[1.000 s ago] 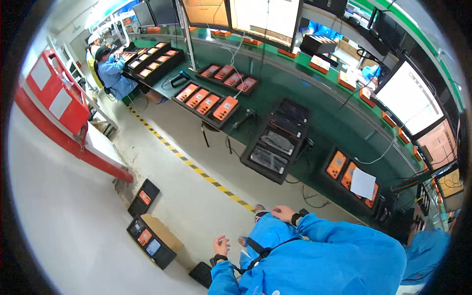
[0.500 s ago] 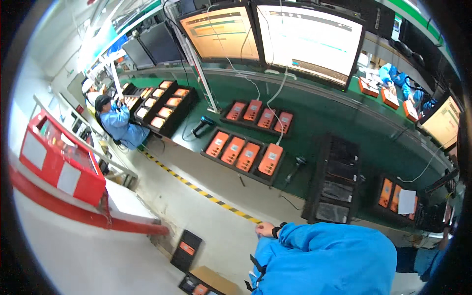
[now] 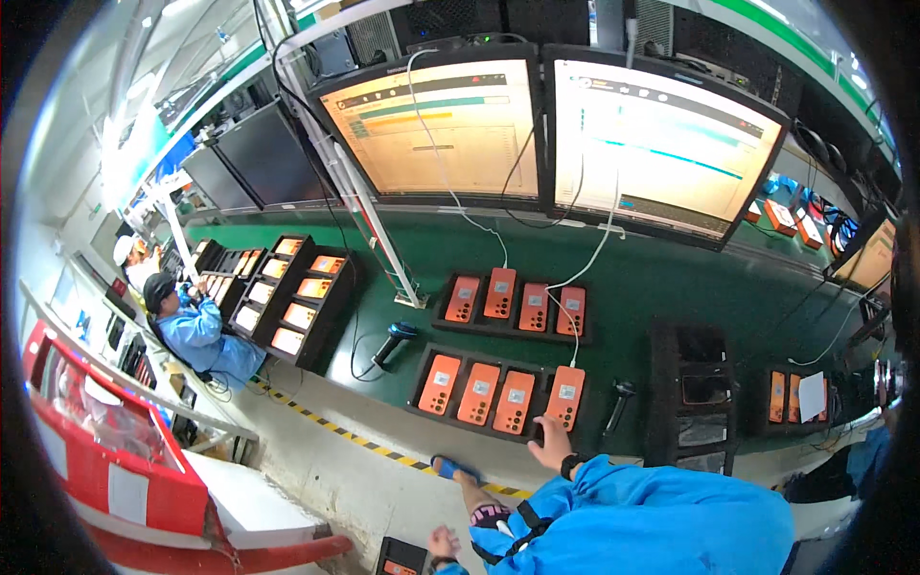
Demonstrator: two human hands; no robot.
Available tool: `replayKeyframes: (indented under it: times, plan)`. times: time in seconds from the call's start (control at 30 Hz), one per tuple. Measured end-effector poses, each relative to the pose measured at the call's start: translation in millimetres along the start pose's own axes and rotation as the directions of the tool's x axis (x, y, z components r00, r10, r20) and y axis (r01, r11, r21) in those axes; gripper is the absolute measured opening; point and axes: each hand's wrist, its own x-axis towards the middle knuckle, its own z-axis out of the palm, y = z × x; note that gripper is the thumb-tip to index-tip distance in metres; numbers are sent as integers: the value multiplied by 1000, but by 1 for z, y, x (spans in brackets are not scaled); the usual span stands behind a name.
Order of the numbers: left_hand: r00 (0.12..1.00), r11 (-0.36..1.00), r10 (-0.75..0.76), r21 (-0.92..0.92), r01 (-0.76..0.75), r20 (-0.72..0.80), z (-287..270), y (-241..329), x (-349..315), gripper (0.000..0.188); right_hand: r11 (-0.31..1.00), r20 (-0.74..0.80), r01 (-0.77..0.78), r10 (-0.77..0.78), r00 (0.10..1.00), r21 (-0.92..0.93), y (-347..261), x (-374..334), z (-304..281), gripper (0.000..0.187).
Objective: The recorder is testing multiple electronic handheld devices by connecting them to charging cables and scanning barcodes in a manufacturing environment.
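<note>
Hovering near 1 flat, rectangular orange phone point(image 3: 568, 391): bare right hand point(image 3: 551, 446).

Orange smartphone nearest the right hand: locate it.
Right of centre in the head view, the orange smartphone lies at the right end of the front black tray, beyond the right hand.

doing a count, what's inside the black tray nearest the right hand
Three orange smartphones sit in the black tray, camera side up; whether the cabled fourth at its right end is seated is unclear. Undersides and slot floors beneath are covered.
</note>
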Motion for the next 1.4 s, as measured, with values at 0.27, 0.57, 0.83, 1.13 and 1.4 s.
replayKeyframes:
  times: [0.27,0.57,0.83,1.13,1.4]
  plan:
    - [883,914,339,110,-391,325,166,256,102,20,901,34,-228,258,966,-369,0,32,13,59]
    - [436,230,372,373,-899,820,286,343,158,26,854,-3,-477,487,873,-206,-18,47,11,60]
    - [474,98,51,468,-878,879,285,305,185,51,728,-131,-685,680,721,8,1,-7,25,44]
    - [677,169,-36,672,-721,735,289,274,231,42,667,-263,-687,745,613,289,-3,-37,5,25]
    - [514,-39,-121,513,-857,849,352,284,166,51,628,-374,-723,769,518,289,26,-43,-4,26]
